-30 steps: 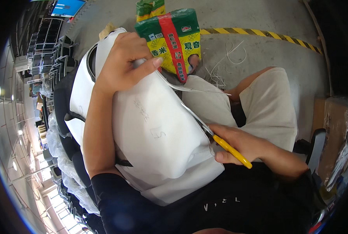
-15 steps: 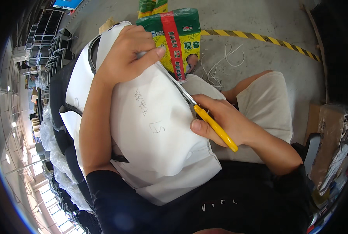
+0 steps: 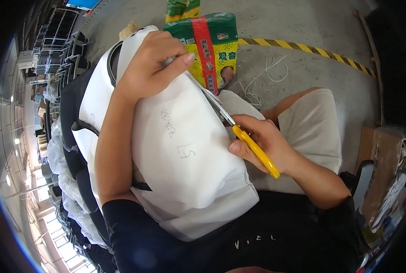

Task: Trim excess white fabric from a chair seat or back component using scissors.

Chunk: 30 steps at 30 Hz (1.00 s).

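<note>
Across my lap lies a white padded seat cover (image 3: 166,150) with handwriting on it and black trim along its left side. My left hand (image 3: 155,63) is closed at the cover's far edge, thumb pointing right; something grey shows between thumb and fingers, too small to make out. In my right hand (image 3: 262,141) is a long metal tool with a yellow handle (image 3: 260,154), its handle angled down toward me. Its slim metal shaft (image 3: 221,109) runs along the cover's right edge toward my left hand. The tip is hidden.
Beyond the cover, a green and yellow bag (image 3: 196,43) with a red stripe stands on the floor. White cord (image 3: 257,86) lies beside it, near yellow-black floor tape (image 3: 303,48). Plastic-wrapped black parts (image 3: 73,177) stand at left, a cardboard box (image 3: 385,168) at right.
The view has shifted slightly, so everything sits a little lower and to the right. My hands keep their holds, and the tool stays along the cover's edge.
</note>
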Each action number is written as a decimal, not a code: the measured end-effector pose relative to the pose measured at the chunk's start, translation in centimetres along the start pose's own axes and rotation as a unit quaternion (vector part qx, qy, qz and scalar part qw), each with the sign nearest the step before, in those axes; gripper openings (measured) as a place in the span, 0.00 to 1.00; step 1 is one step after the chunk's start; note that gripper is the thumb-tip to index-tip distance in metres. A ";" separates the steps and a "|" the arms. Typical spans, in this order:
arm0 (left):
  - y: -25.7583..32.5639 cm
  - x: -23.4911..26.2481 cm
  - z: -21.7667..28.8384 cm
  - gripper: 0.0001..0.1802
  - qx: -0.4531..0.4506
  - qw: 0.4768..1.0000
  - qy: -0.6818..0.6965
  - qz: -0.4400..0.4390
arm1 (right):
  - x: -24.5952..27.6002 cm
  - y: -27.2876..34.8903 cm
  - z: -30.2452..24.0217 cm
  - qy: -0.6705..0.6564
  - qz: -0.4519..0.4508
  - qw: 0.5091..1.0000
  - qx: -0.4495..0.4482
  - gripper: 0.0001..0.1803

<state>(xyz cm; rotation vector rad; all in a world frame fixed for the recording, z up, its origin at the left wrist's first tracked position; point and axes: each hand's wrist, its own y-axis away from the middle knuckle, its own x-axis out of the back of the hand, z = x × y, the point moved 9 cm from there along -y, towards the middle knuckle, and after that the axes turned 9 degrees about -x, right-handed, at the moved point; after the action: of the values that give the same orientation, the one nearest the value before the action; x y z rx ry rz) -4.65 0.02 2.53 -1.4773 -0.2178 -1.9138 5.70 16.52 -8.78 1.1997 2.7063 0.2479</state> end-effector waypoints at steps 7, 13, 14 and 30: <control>0.4 0.1 -0.2 0.08 0.044 0.999 0.002 -0.012 | 0.1 0.0 0.7 0.029 0.018 0.999 0.002 0.30; 0.8 0.0 -1.0 0.12 0.083 0.996 0.002 -0.012 | -0.1 -1.9 -0.4 0.045 0.045 0.998 0.006 0.32; 0.8 0.0 -1.1 0.13 0.097 0.995 0.006 -0.008 | -0.1 -2.1 -0.4 0.046 0.045 0.998 0.007 0.32; 1.2 1.9 -3.7 0.09 0.030 0.996 -0.087 0.017 | 0.4 -2.2 -0.1 0.080 0.080 0.992 0.051 0.33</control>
<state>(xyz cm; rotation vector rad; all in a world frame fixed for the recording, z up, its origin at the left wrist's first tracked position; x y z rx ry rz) -7.01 -3.53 2.67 -1.5985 -0.3245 -1.7368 3.81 15.38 -9.23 1.4905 2.7894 0.2387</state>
